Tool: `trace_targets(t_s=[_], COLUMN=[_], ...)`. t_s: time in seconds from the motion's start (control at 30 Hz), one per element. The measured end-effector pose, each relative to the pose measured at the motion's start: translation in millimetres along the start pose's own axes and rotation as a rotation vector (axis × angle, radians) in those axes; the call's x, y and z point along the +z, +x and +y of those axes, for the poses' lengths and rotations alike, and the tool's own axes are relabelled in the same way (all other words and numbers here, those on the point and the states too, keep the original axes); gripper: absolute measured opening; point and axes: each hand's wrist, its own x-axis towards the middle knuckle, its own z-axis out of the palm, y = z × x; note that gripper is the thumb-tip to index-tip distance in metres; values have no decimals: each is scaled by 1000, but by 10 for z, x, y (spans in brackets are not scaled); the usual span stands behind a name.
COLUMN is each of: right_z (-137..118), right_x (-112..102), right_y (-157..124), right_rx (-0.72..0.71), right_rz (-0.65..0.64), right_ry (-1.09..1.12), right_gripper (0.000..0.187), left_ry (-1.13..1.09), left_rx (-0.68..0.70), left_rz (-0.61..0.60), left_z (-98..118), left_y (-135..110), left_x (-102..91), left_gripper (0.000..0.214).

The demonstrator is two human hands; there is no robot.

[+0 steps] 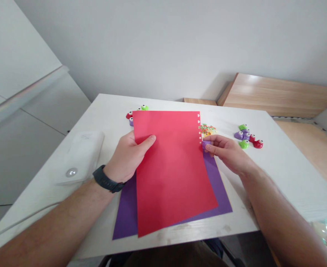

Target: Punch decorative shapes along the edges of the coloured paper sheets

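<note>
My left hand (130, 154) grips the left edge of a red sheet of paper (171, 163), thumb on top, fingers hidden behind it. The sheet is held above a purple sheet (124, 218) lying on the table. At the red sheet's right edge, my right hand (224, 150) pinches a small purple paper punch (206, 144); its far side is hidden by the fingers. A column of small punched shapes (199, 121) runs down that edge above the punch. Just behind lies a heap of coloured paper confetti (207, 129).
Several red, purple and green punches with eyes (243, 144) sit at the right; more punches (144, 107) show behind the red sheet's top left corner. A white device (81, 159) and a cable (24, 220) lie on the white table (277, 178) at the left.
</note>
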Motion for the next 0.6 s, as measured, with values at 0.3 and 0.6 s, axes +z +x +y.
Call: trace_targets(t_s=[0.3, 0.6], right_z=[49, 8], right_x=[-39, -4], right_y=[11, -18], right_rx=[11, 10], right_rz=[0, 4], right_ry=[-15, -2], right_gripper=[44, 44], left_ry=[-24, -12], left_rx=[-7, -4], left_rz=[17, 48], left_z=[6, -18], left_y=[-2, 9], left_x=[8, 5], left_gripper=[40, 39])
